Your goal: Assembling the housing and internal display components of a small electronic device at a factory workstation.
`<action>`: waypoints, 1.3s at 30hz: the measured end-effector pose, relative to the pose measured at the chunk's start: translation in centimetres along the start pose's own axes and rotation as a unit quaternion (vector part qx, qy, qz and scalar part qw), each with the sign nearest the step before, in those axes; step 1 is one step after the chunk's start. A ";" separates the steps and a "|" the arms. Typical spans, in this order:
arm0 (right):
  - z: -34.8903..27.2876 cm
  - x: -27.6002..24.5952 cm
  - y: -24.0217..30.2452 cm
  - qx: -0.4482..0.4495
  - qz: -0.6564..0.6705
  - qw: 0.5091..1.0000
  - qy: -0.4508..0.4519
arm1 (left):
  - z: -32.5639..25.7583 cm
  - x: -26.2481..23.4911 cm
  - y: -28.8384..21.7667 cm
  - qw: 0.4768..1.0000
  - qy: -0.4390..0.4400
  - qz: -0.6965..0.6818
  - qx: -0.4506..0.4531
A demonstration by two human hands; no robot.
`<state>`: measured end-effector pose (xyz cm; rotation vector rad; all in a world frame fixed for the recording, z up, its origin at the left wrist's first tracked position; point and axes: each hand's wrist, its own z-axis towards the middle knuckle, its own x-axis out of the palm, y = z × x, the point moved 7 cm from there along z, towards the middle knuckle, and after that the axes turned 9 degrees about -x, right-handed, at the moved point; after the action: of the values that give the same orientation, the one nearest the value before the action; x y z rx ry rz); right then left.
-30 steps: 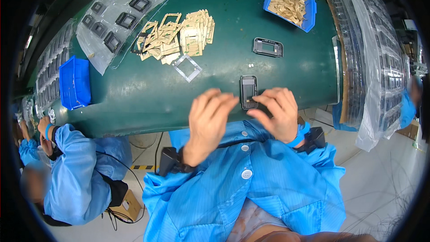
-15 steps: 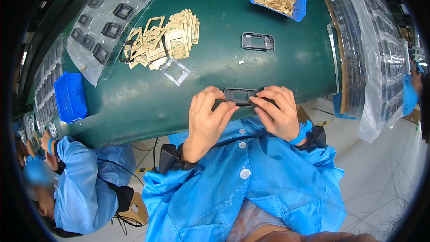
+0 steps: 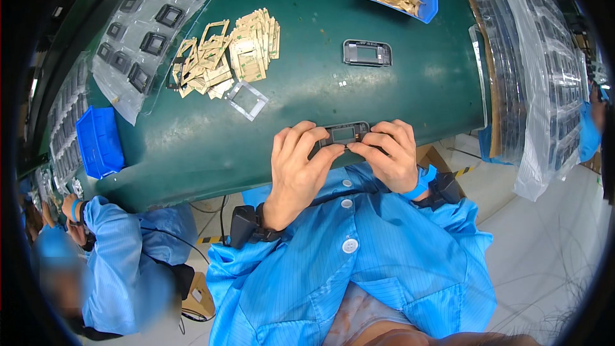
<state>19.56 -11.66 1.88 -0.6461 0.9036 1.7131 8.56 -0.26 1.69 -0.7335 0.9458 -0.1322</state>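
Observation:
A dark grey plastic housing with a rectangular window [image 3: 346,126] is held between my two hands at the table's near edge. My left hand [image 3: 298,168] grips its left end, with thumb and fingertips closed on it. My right hand [image 3: 388,156] has its fingers on the right end, and its thumb presses the near edge close to the left thumb. Farther off lies a second, similar housing [image 3: 367,54], flat on the green table, with tiny white bits [image 3: 342,83] just nearer to me. What my thumbs press on is too small to make out.
Tan adhesive frames [image 3: 246,48] are heaped on the green table [image 3: 307,32], beside a pale frame [image 3: 247,100]. A blue bin [image 3: 435,0] of tan scraps stands far right, another blue bin [image 3: 100,142] left. Plastic trays [image 3: 154,41] hold dark frames; stacked trays [image 3: 512,70] stand right. A co-worker [image 3: 128,250] sits left.
The housing has tilted slightly, its right end now farther away. My right thumb has slid left along its near edge toward my left thumb. The view has shifted slightly.

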 end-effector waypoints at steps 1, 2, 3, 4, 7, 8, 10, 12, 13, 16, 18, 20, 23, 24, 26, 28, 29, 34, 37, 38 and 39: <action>-0.2 0.0 0.1 -0.016 -0.020 1.000 -0.011 | -0.1 0.1 0.1 1.000 0.000 -0.001 0.000; -0.2 -0.1 0.2 -0.032 -0.041 0.998 -0.023 | -0.3 -0.1 0.2 1.000 -0.018 0.003 0.007; -0.3 0.0 0.1 -0.033 -0.043 0.998 -0.024 | -0.5 -0.3 0.3 0.999 -0.038 0.007 0.015; -0.3 -0.1 0.0 -0.040 -0.052 0.997 -0.033 | -0.4 -0.4 0.4 0.999 -0.039 0.007 0.017; 0.2 -0.4 -0.2 -0.042 -0.047 0.997 -0.048 | -0.2 -0.8 0.4 0.998 -0.047 0.026 0.033; 0.6 -0.4 -0.5 -0.037 -0.032 0.997 -0.052 | 0.1 -0.8 0.8 0.999 -0.034 0.001 0.018; 2.0 -1.1 -1.5 0.008 0.031 0.998 -0.045 | 1.0 -1.5 1.2 0.997 -0.012 -0.072 -0.024; 3.9 -1.7 -2.7 0.082 0.149 0.985 -0.037 | 2.6 -2.4 1.5 0.989 -0.014 -0.140 -0.052; 5.0 -2.4 -2.7 0.070 0.142 0.986 -0.050 | 3.5 -2.8 1.9 0.974 -0.008 -0.210 -0.090; 8.5 -3.6 -3.5 0.143 0.269 0.951 -0.044 | 5.3 -4.8 2.0 0.933 -0.001 -0.335 -0.132; 10.3 -4.3 -3.7 0.108 0.291 0.948 -0.066 | 6.2 -5.3 2.3 0.866 -0.002 -0.473 -0.163; 11.3 -4.4 -3.8 0.103 0.340 0.931 -0.082 | 6.7 -5.9 2.5 0.825 -0.017 -0.536 -0.178; 11.7 -4.1 -3.6 0.113 0.381 0.913 -0.093 | 6.7 -6.8 2.4 0.820 -0.026 -0.548 -0.163; 12.0 -4.2 -3.4 0.104 0.390 0.909 -0.101 | 6.6 -7.0 2.4 0.816 -0.028 -0.553 -0.165; 12.2 -4.3 -3.3 0.091 0.385 0.914 -0.087 | 6.7 -7.4 2.2 0.814 -0.032 -0.555 -0.166; 12.4 -4.2 -3.1 0.084 0.379 0.919 -0.070 | 6.7 -7.7 1.9 0.813 -0.036 -0.557 -0.163; 12.5 -4.2 -3.3 0.088 0.384 0.916 -0.074 | 6.8 -7.8 2.0 0.814 -0.037 -0.556 -0.162; 13.1 -4.9 -3.2 0.065 0.343 0.933 -0.084 | 7.0 -7.9 2.1 0.820 -0.037 -0.552 -0.145; 12.9 -5.3 -3.1 0.054 0.315 0.942 -0.104 | 7.0 -8.4 1.7 0.832 -0.072 -0.535 -0.125; 12.8 -5.3 -3.2 0.056 0.319 0.939 -0.113 | 6.9 -8.3 1.7 0.831 -0.070 -0.537 -0.126; 12.6 -5.4 -3.3 0.059 0.323 0.937 -0.121 | 6.7 -8.5 1.5 0.856 -0.080 -0.497 -0.116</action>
<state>24.45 -3.70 12.45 -0.0339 1.1027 2.2317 8.41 7.79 9.05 -1.3917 0.3402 -0.8650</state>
